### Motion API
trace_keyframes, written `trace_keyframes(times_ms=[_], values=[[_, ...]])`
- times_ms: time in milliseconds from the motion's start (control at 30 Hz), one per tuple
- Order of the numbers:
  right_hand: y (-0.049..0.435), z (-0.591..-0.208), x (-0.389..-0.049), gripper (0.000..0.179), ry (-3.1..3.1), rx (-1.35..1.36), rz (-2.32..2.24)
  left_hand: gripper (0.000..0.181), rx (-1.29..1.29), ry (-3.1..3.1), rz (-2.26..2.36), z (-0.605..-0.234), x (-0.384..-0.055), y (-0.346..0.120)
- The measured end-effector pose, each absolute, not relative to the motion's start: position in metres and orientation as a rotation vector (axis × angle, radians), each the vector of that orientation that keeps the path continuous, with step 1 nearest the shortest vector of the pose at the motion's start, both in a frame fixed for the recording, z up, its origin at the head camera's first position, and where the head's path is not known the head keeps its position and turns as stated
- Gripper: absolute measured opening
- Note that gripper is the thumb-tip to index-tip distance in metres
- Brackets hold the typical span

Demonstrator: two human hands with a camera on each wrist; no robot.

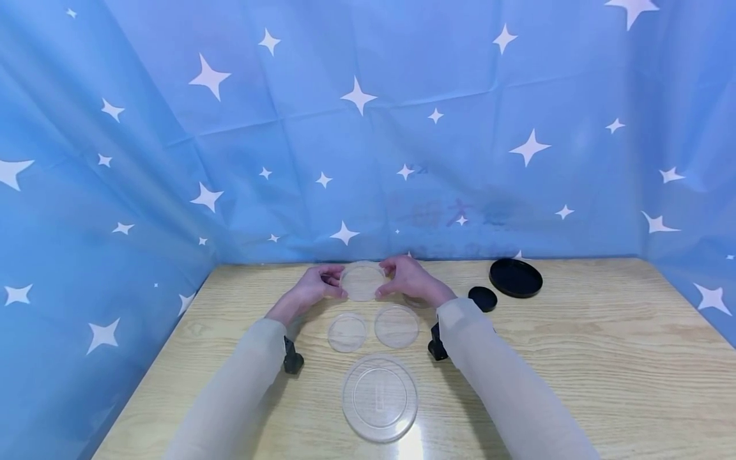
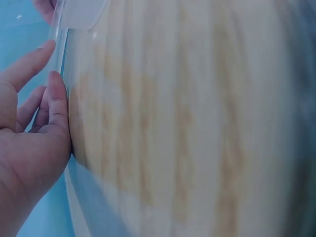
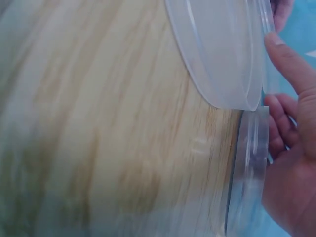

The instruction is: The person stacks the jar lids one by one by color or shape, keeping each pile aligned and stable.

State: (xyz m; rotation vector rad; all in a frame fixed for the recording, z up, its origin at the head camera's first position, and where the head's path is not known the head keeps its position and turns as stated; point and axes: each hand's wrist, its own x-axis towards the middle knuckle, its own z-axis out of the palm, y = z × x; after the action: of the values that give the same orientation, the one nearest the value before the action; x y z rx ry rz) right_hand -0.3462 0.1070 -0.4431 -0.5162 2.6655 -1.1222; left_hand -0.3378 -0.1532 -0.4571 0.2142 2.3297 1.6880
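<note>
Clear plastic dish point(image 1: 362, 282) is beyond the large transparent lid point(image 1: 380, 397), its rim gripped by the left hand point(image 1: 315, 285) and the right hand point(image 1: 411, 279) from opposite sides, fingers curved, presumably to steady it. Two smaller discs point(image 1: 397, 326) lie just beyond that lid, side by side, apparently spaced to avoid overlap.

right hand point(image 3: 294, 143) at right edge, one fingertip touching thin dish point(image 3: 269, 74) | left hand point(image 3: 282, 14) partly seen, top right | frosted dish point(image 3: 217, 49) just beside thin dish, on wood-grained tabletop point(image 3: 98, 108) | clear dish point(image 3: 249, 168) lower right, near right palm | blue cloth point(image 3: 302, 29) behind
</note>
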Motion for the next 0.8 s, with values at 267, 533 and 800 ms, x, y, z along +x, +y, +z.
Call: trace_keyframes(times_ms=[267,533,800], values=[[0.111,-0.439,-0.343,0.076,2.66,-0.517,-1.183,0.07,0.23,2.285,1.708,-0.449,-0.332,-0.153],[0.111,-0.427,-0.337,0.075,2.64,-0.501,-1.223,0.071,0.257,2.219,1.747,-0.442,-0.326,-0.156],[0.11,-0.422,-0.329,0.072,2.673,-0.505,-1.23,0.071,0.273,2.237,1.735,-0.438,-0.317,-0.158]])
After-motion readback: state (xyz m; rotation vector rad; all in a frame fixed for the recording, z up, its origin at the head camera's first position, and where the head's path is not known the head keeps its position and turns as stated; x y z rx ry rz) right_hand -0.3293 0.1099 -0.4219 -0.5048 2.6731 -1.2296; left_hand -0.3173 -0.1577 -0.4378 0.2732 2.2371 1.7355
